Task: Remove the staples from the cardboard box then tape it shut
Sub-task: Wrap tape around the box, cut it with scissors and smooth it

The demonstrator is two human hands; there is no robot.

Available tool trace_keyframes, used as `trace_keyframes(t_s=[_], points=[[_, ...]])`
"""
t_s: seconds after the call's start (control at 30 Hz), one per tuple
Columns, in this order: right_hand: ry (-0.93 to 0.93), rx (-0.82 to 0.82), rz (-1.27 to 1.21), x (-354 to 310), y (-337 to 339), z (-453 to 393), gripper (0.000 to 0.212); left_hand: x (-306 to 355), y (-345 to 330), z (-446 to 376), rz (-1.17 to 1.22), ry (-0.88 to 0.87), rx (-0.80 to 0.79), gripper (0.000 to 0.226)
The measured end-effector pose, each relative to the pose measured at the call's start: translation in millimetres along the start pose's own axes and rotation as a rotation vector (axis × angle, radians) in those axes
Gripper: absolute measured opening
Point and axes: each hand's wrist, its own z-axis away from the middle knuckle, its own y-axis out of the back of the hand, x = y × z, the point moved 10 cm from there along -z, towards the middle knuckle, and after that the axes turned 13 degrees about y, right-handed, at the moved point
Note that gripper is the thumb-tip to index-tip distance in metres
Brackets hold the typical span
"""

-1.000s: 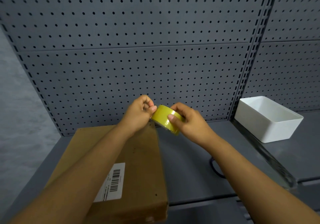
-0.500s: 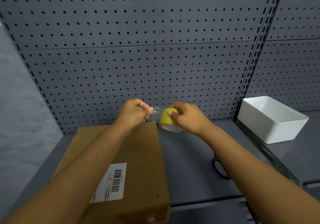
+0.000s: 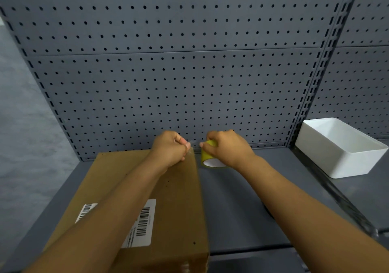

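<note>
Taping looks barely begun: the box (image 3: 134,190) lies closed on the shelf (image 3: 242,205), no staples visible, while the left hand (image 3: 169,149) pinches the tape's free end and the right hand (image 3: 226,148) grips the roll (image 3: 207,156) beside its far corner.

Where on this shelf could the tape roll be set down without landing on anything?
Bare shelf lies between the cardboard box and the white bin, under the right hand. A dark object by that forearm narrows it. The far box edge is crowded by both hands.
</note>
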Motion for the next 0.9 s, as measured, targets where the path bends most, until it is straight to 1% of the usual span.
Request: trace_keyframes(t_s=[0.13,0.27,0.37,0.53,0.73,0.9], points=[[0.009,-0.066,-0.003,-3,-6,-7,0.036,-3,1,-3,-0.009,0.012,0.014,0.008],[-0.009,-0.155,-0.093,-1,-16,-12,0.035,-8,3,-7,-0.038,0.039,0.012,0.007],[-0.037,-0.157,-0.15,4,-19,-14,0.039,-10,4,-9,-0.042,0.071,-0.017,0.008],[-0.057,-0.169,-0.169,6,-22,-18,0.038,-9,4,-11,-0.078,0.126,-0.026,0.008],[-0.059,-0.19,-0.175,7,-26,-24,0.035,-12,3,-18,-0.092,0.165,-0.01,0.008],[-0.06,-0.189,-0.187,8,-30,-27,0.039,-15,4,-19,-0.098,0.179,-0.004,0.008]])
